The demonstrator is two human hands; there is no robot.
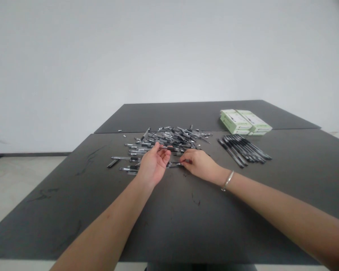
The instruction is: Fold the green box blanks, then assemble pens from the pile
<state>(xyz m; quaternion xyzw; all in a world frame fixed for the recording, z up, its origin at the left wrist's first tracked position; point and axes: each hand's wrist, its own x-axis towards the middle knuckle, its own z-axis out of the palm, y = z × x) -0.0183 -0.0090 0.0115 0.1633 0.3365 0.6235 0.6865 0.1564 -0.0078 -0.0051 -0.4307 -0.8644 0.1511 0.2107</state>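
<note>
My left hand [155, 162] is turned palm up, with a pen barrel with a black grip [171, 149] between its thumb and fingers. Close to its right, my right hand [197, 163] pinches a thin dark pen piece with a pale tip [177, 163] low over the table; whether it is a refill or a whole pen is hard to make out. Just beyond both hands spreads a loose heap of clear and black pen parts [180, 135]. Right of my right hand, several black-capped pens [244, 148] lie side by side in a slanted row.
Green and white boxes [248, 122] stand at the back right of the dark table [172, 226]. A few small silvery pieces [124, 136] lie left of the heap. A seam crosses the table behind the pens, and a pale wall [169, 49] rises beyond.
</note>
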